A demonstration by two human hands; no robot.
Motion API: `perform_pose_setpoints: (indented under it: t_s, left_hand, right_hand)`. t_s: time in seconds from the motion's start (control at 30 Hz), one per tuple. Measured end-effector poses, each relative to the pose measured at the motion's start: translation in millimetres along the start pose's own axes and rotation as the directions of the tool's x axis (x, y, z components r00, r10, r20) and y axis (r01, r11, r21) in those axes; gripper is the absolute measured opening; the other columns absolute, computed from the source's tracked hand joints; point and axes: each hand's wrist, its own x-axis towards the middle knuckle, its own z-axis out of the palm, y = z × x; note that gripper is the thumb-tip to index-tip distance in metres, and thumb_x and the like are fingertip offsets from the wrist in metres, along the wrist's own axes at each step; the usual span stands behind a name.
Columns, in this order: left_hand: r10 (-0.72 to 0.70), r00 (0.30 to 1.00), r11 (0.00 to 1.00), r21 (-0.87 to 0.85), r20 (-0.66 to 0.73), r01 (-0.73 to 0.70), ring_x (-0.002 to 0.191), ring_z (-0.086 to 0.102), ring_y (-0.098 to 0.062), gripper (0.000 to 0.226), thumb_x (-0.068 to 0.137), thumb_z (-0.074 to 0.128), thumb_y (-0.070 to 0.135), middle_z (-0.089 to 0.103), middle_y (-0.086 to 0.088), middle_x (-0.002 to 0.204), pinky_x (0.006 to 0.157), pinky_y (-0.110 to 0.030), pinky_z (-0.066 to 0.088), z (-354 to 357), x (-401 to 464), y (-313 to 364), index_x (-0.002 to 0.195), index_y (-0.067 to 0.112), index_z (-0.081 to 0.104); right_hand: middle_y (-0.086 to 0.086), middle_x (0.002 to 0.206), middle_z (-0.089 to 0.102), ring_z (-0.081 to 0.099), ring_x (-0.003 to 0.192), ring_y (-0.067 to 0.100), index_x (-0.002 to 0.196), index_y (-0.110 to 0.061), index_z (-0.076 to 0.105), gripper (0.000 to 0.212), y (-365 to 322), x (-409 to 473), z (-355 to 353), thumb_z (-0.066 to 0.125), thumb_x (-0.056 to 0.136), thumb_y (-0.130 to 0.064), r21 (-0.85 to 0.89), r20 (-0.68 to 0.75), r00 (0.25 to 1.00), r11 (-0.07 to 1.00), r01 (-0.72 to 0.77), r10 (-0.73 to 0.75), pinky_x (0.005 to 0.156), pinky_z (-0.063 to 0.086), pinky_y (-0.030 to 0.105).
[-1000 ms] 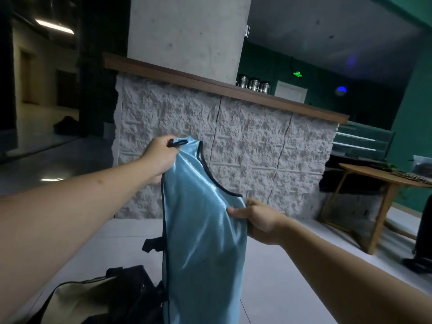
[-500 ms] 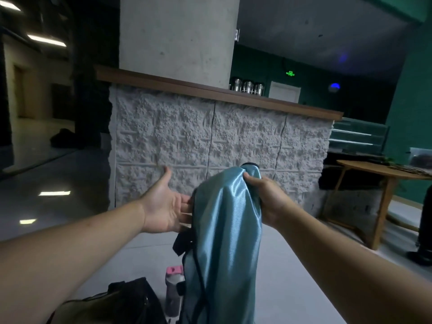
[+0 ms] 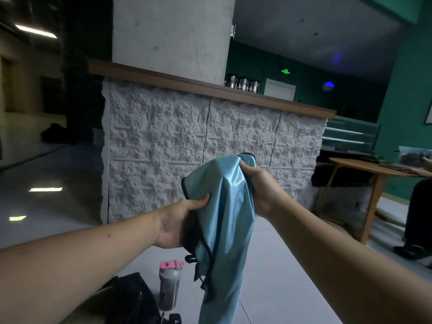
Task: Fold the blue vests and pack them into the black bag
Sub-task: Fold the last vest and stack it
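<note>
A shiny light-blue vest [image 3: 225, 220] with black trim hangs folded lengthwise in mid-air in front of me. My right hand [image 3: 260, 187] pinches its top fold from the right. My left hand [image 3: 178, 222] grips its left edge lower down, thumb over the fabric. The vest's lower end drops past the bottom of the view. The black bag [image 3: 127, 300] lies on the floor at lower left, partly hidden behind my left forearm.
A grey shaker bottle with a pink lid [image 3: 169, 285] stands on the floor beside the bag. A white stone counter [image 3: 210, 146] with a wooden top faces me. A round wooden table [image 3: 376, 174] and a seated person's leg [image 3: 418, 218] are at right.
My left hand, open beside the vest half a second ago, has closed on its left edge. One second ago the vest was held spread by both hands; it is now folded lengthwise.
</note>
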Motion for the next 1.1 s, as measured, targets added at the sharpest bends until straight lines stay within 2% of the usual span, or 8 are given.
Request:
perform_pose_setpoints:
  t_s: [0.17, 0.33, 0.43, 0.53, 0.67, 0.8, 0.97, 1.1]
  left_hand:
    - [0.121, 0.984, 0.99, -0.052, -0.135, -0.129, 0.103, 0.071, -0.031, 0.044, 0.071, 0.08, 0.021, 0.074, -0.016, 0.117, 0.103, -0.048, 0.05, -0.8, 0.2, 11.8, 0.113, 0.009, 0.078]
    - [0.146, 0.955, 0.983, -0.071, -0.257, -0.169, 0.109, 0.063, -0.036, 0.054, 0.081, 0.079, 0.026, 0.068, -0.02, 0.118, 0.116, -0.054, 0.039, -15.9, -7.2, 34.4, 0.127, 0.0, 0.068]
    - [0.166, 0.938, 0.98, -0.058, -0.306, -0.192, 0.091, 0.071, -0.032, 0.038, 0.089, 0.069, 0.033, 0.074, -0.018, 0.104, 0.1, -0.047, 0.054, -18.6, -9.3, 46.3, 0.111, 0.001, 0.073]
    - [0.157, 0.921, 0.985, -0.014, -0.357, -0.173, 0.074, 0.073, -0.027, 0.037, 0.098, 0.062, 0.039, 0.076, -0.015, 0.091, 0.077, -0.039, 0.062, -20.4, -9.1, 59.4, 0.104, 0.005, 0.074]
    - [0.16, 0.942, 0.986, 0.014, -0.294, -0.163, 0.081, 0.073, -0.03, 0.057, 0.072, 0.087, 0.041, 0.076, -0.017, 0.099, 0.086, -0.044, 0.06, -24.1, -16.0, 65.6, 0.113, 0.004, 0.075]
    - [0.096, 0.987, 0.995, 0.05, -0.128, -0.09, 0.086, 0.075, -0.033, 0.081, 0.041, 0.101, 0.012, 0.074, -0.022, 0.103, 0.087, -0.046, 0.062, -34.9, -22.4, 67.3, 0.115, -0.001, 0.073]
    - [-0.06, 0.975, 0.966, 0.235, -0.212, 0.11, 0.101, 0.069, -0.035, 0.071, 0.061, 0.081, -0.002, 0.066, -0.028, 0.126, 0.102, -0.049, 0.055, -43.1, -24.2, 71.8, 0.13, -0.007, 0.064]
    - [-0.049, 0.928, 0.972, 0.195, -0.369, 0.129, 0.077, 0.07, -0.03, 0.041, 0.078, 0.066, -0.001, 0.07, -0.023, 0.095, 0.079, -0.041, 0.063, -40.1, -19.0, 68.0, 0.118, -0.006, 0.062]
  right_hand:
    - [0.022, 0.105, 0.071, 0.07, 0.092, 0.034, 0.118, 0.002, 0.065, 0.037, 3.2, 5.5, -8.3, 0.048, 0.108, -0.029, -0.063, -0.043, 0.999, 0.998, -0.022, 0.019, 0.097, 0.054, 0.05]
    - [0.021, 0.101, 0.071, 0.07, 0.087, 0.032, 0.119, 0.003, 0.062, 0.031, 5.6, 12.9, -24.6, 0.052, 0.107, -0.023, -0.206, -0.155, 0.988, 0.977, -0.05, 0.018, 0.082, 0.059, 0.045]
    - [0.018, 0.1, 0.072, 0.071, 0.087, 0.031, 0.123, 0.0, 0.065, 0.041, 3.1, 7.5, -30.8, 0.053, 0.106, -0.035, -0.185, -0.028, 0.997, 0.98, -0.078, 0.074, 0.078, 0.061, 0.042]
    - [0.018, 0.122, 0.065, 0.066, 0.104, 0.032, 0.143, -0.001, 0.055, 0.062, 2.7, 1.1, -38.7, 0.067, 0.095, -0.039, -0.192, 0.227, 0.972, 0.981, -0.012, 0.056, 0.094, 0.057, 0.046]
    - [0.019, 0.134, 0.061, 0.057, 0.124, 0.043, 0.148, -0.008, 0.049, 0.067, 15.4, 2.7, -41.4, 0.07, 0.085, -0.002, -0.286, 0.382, 0.917, 0.958, -0.004, 0.118, 0.11, 0.043, 0.065]
    - [0.019, 0.129, 0.065, 0.068, 0.107, 0.036, 0.146, -0.012, 0.049, 0.067, 14.7, 2.7, -32.3, 0.061, 0.086, 0.015, -0.241, 0.29, 0.954, 0.971, -0.001, 0.073, 0.098, 0.053, 0.056]
    - [0.033, 0.135, 0.055, 0.076, 0.076, 0.03, 0.165, -0.025, 0.001, 0.103, 10.0, 5.1, -24.9, 0.056, 0.091, 0.02, -0.122, -0.054, 0.998, 0.992, 0.038, -0.044, 0.063, 0.063, 0.04]
    - [0.038, 0.125, 0.062, 0.074, 0.069, 0.033, 0.165, -0.029, 0.013, 0.097, 14.4, 5.9, -28.4, 0.056, 0.092, 0.018, -0.156, -0.065, 0.998, 0.988, 0.015, -0.025, 0.059, 0.064, 0.042]
